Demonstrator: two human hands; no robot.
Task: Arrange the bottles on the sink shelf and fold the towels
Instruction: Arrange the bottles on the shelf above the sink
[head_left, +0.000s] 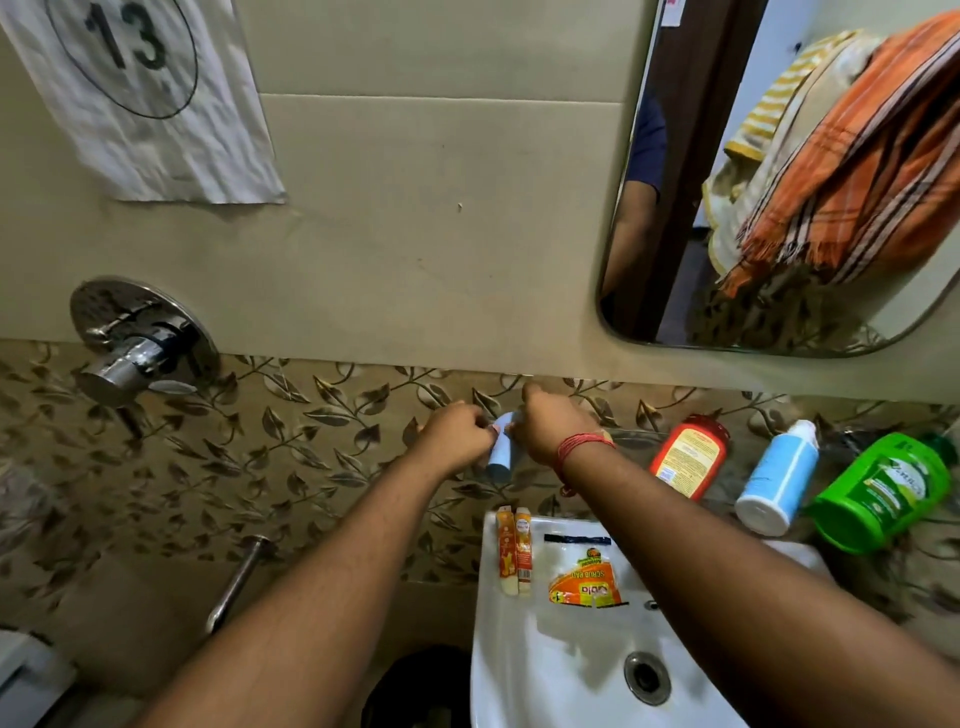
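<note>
Left hand (457, 434): centre of the frame, fingers curled around a pale blue tube (502, 453).
Right hand (558, 423): just beside it, pinching the tube's top end.
Tube: held between both hands against the leaf-patterned tiles.
Shelf (639, 434): right of the hands, carrying a red bottle (688, 457), a blue-white bottle (777, 480) and a green bottle (883, 493).
Towels (852, 156): upper right, reflected in the mirror.
Sink (550, 675): lower centre, two sachets (514, 551) on its rim.

A home bathroom. White washbasin (524, 670) as landmark: toiletry bottles (779, 478) on the glass shelf just above it, mirror (727, 291) higher up, chrome wall tap (137, 345) on leaf-patterned tiles (291, 415) well to its left.
</note>
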